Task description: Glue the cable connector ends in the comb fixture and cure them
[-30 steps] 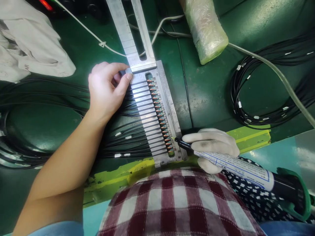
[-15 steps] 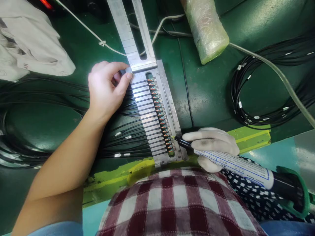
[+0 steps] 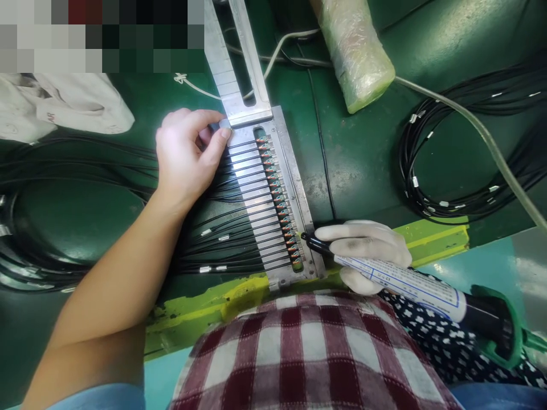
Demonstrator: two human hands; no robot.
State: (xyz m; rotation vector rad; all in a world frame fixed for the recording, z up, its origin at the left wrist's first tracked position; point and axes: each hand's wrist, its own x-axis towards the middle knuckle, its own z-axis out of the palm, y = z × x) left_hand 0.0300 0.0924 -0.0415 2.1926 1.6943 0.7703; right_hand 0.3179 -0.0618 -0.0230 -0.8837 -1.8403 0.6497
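My bare left hand (image 3: 186, 151) pinches the upper left corner of a metal fixture (image 3: 250, 196) between thumb and index finger. Across the fixture lie several black cables (image 3: 256, 208) side by side, their stripped ends with copper-coloured wires and small connectors (image 3: 280, 202) over a long slot. My right hand (image 3: 367, 245), in a white glove, is closed around a glue syringe (image 3: 401, 285) with a printed white label. The syringe's black nozzle (image 3: 311, 242) points left, its tip at the fixture's right side near the lower connectors. A hinged-looking slotted metal plate (image 3: 220, 71) extends from the fixture's top end.
Coiled black cables (image 3: 404, 165) with white tags lie at the right, and more cables (image 3: 17, 267) loop at the left. A plastic-wrapped roll (image 3: 359, 62) and a pale hose (image 3: 474, 128) are at the back right. White cloth (image 3: 85, 108) sits at the upper left, partly pixelated.
The syringe and my right hand have shifted slightly left and up. My left hand keeps its pinch on the fixture's corner. The view has moved a little.
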